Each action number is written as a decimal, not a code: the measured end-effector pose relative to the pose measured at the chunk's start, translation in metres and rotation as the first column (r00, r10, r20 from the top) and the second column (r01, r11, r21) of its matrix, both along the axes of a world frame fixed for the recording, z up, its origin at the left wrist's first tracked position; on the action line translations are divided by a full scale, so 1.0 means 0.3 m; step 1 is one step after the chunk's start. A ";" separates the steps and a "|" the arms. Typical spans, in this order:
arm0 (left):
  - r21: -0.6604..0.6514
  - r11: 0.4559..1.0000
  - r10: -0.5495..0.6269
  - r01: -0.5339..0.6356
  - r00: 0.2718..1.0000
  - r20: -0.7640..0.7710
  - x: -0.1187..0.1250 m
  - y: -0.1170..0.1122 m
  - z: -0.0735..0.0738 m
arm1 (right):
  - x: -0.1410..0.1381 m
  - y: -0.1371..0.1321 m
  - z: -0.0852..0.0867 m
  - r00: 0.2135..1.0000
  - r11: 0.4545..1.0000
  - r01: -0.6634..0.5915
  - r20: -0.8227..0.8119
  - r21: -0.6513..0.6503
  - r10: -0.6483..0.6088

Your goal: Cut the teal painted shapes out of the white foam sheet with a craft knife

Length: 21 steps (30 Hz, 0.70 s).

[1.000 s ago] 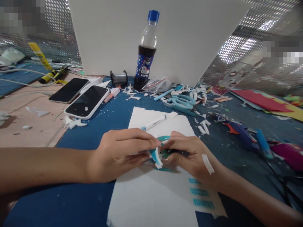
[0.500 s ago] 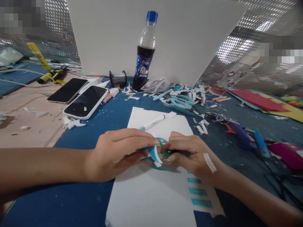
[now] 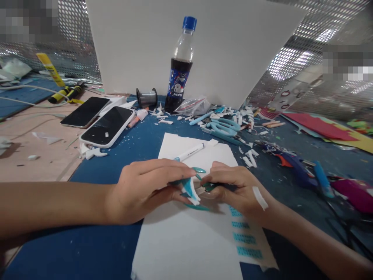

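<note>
Both hands meet over a white sheet (image 3: 186,241) on the blue mat. My left hand (image 3: 145,188) pinches a small teal-and-white curved piece (image 3: 190,188) between thumb and fingers. My right hand (image 3: 236,186) is closed around a dark green tool (image 3: 208,187) whose tip touches that piece; the tool is mostly hidden by the fingers. A white scrap (image 3: 259,198) sticks to the back of my right hand. A teal sliver (image 3: 198,207) lies on the sheet below the piece.
A white pen (image 3: 189,152) lies on the sheet's far end. Two phones (image 3: 106,125) rest at the left, a cola bottle (image 3: 179,66) stands at the back, light blue scissors (image 3: 223,126) and paper scraps lie behind. A glue gun (image 3: 294,163) lies at the right.
The hands have stayed together over the sheet. The teal piece has turned slightly between the fingers. The view has shifted a little.
</note>
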<state>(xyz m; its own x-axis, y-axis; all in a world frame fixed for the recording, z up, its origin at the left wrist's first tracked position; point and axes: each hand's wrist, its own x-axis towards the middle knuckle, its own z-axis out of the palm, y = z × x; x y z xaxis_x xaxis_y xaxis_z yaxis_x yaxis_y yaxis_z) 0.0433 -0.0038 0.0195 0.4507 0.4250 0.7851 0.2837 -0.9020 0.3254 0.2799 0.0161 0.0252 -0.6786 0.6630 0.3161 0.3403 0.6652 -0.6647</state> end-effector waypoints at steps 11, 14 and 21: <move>0.005 1.000 -0.029 0.029 0.999 0.021 0.008 0.001 0.003 | -0.011 -0.013 -0.011 1.000 1.000 0.015 0.000 -0.005 -0.015; -0.021 1.000 -0.021 0.021 0.999 0.031 0.014 0.000 -0.005 | -0.018 -0.020 -0.010 0.998 0.998 0.054 0.011 -0.012 -0.054; -0.048 0.999 -0.023 0.026 0.998 0.059 0.018 0.000 -0.021 | -0.029 -0.034 -0.018 0.995 0.995 0.095 -0.003 -0.017 -0.095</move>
